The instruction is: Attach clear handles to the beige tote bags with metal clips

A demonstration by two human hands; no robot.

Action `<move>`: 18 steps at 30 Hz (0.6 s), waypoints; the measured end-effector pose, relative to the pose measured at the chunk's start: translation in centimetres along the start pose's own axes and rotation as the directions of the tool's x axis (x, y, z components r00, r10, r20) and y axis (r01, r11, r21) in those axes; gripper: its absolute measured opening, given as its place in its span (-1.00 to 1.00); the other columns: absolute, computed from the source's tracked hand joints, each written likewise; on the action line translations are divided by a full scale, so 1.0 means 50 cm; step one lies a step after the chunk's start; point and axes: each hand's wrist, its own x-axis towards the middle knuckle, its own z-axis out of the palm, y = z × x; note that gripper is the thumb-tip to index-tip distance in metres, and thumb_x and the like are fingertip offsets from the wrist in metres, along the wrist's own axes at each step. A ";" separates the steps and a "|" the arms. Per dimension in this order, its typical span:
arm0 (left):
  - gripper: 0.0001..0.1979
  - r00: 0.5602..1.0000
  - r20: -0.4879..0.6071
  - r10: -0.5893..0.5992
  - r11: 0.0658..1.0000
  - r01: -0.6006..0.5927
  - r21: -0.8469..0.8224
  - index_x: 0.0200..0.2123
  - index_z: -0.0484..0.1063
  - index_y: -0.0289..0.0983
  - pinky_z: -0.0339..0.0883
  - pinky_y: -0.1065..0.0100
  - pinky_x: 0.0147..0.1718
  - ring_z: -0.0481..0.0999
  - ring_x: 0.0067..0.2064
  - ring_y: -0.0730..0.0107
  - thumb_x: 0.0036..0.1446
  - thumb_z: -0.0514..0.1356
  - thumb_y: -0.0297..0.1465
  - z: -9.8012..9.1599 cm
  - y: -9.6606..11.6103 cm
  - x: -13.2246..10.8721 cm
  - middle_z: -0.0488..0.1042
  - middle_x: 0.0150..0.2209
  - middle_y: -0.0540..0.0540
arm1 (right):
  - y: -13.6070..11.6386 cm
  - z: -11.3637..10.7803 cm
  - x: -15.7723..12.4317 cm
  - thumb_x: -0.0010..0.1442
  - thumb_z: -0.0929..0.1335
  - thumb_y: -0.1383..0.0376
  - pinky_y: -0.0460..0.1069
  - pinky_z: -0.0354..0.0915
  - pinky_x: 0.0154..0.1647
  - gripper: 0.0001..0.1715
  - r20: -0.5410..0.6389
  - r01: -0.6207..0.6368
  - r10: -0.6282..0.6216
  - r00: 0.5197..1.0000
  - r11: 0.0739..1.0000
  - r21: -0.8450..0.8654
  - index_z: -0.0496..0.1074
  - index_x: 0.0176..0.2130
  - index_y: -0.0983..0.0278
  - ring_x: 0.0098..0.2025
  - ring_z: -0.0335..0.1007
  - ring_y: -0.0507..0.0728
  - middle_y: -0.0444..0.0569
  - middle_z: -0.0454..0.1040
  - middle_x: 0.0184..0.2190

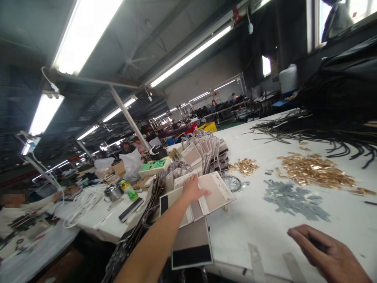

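From far I see the panel [216, 192] lying spread open near the edge of the white table [232, 239], slightly slanted. It has two pale beige sides, with a greyer strip between them. A black patch [163, 205] marks its left end.

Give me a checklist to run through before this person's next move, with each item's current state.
1. Left hand on the beige panel piece: ok, touching it; how firmly is unclear.
2. Right hand free: cannot tell; something dark shows by its curled fingers.
3. Lower panel with the black band fully on the white table: not ok, it appears to overhang the near edge.
4. Grey strips within the right hand's reach: ok, probably; they lie just beyond it.
5. Green-labelled bottle away from the left hand: ok, it stands apart.
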 end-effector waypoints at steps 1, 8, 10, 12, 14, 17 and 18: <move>0.19 1.000 0.001 0.001 1.000 -0.001 0.004 0.49 0.12 -0.28 0.10 -0.11 0.40 0.18 0.47 -0.26 -0.03 0.39 0.23 -0.003 0.002 0.013 0.19 0.47 -0.39 | 0.000 -0.002 0.002 0.22 0.35 -0.28 -0.03 0.24 -0.56 -0.36 0.018 0.005 -0.005 1.000 1.000 -0.004 0.51 -0.47 0.17 -0.55 0.22 0.13 -0.10 0.35 -0.58; -0.27 1.000 0.008 0.008 0.999 -0.008 -0.048 0.14 0.53 -0.20 0.21 0.00 0.32 0.40 0.33 -0.20 -0.06 0.55 -0.04 -0.049 0.017 0.053 0.50 0.22 -0.30 | 0.005 0.001 0.008 0.31 0.29 -0.28 -0.06 0.27 -0.49 -0.33 0.047 0.010 -0.008 0.999 0.999 -0.035 0.50 -0.42 0.18 -0.49 0.30 0.13 -0.10 0.39 -0.54; -0.51 0.998 0.055 0.010 0.992 -0.003 -0.124 -0.01 0.58 -0.24 0.32 0.02 0.23 0.53 0.19 -0.05 0.06 0.51 -0.13 -0.067 0.023 0.060 0.59 0.06 -0.24 | -0.001 0.002 0.006 0.32 0.28 -0.28 -0.05 0.25 -0.49 -0.33 0.052 0.013 -0.011 0.999 0.999 -0.033 0.49 -0.43 0.18 -0.49 0.28 0.13 -0.11 0.38 -0.53; -0.67 0.993 0.113 0.030 0.974 -0.003 -0.228 -0.12 0.58 -0.29 0.43 0.04 0.11 0.60 0.01 0.11 0.20 0.43 -0.16 -0.087 0.032 0.062 0.62 -0.10 -0.16 | -0.011 0.003 0.001 0.32 0.29 -0.27 -0.05 0.24 -0.48 -0.33 0.047 0.016 -0.015 0.999 1.000 -0.018 0.48 -0.44 0.19 -0.49 0.26 0.12 -0.11 0.36 -0.54; -0.69 0.984 0.158 0.077 0.933 -0.015 -0.359 -0.22 0.57 -0.32 0.49 0.12 -0.03 0.61 -0.15 0.22 0.24 0.39 -0.16 -0.111 0.047 0.057 0.61 -0.23 -0.09 | -0.023 0.004 -0.004 0.30 0.31 -0.27 -0.04 0.22 -0.47 -0.33 0.014 0.010 -0.010 1.000 1.000 0.010 0.45 -0.47 0.20 -0.48 0.24 0.12 -0.12 0.34 -0.54; -0.63 0.967 0.179 0.183 0.819 -0.049 -0.571 -0.28 0.55 -0.32 0.47 0.26 -0.18 0.59 -0.24 0.24 0.09 0.45 -0.13 -0.160 0.076 0.029 0.61 -0.31 -0.08 | -0.041 0.005 0.001 0.27 0.35 -0.28 -0.03 0.21 -0.45 -0.36 -0.037 -0.051 0.054 0.998 0.995 0.086 0.52 -0.40 0.20 -0.48 0.23 0.11 -0.12 0.37 -0.53; -0.59 0.959 0.178 0.223 0.769 -0.061 -0.636 -0.26 0.55 -0.32 0.46 0.27 -0.20 0.60 -0.24 0.24 0.04 0.46 -0.10 -0.180 0.087 0.015 0.62 -0.30 -0.09 | -0.047 0.004 0.008 0.25 0.36 -0.29 -0.02 0.22 -0.45 -0.36 -0.040 -0.094 0.100 0.994 0.988 0.119 0.57 -0.30 0.21 -0.49 0.24 0.12 -0.13 0.36 -0.55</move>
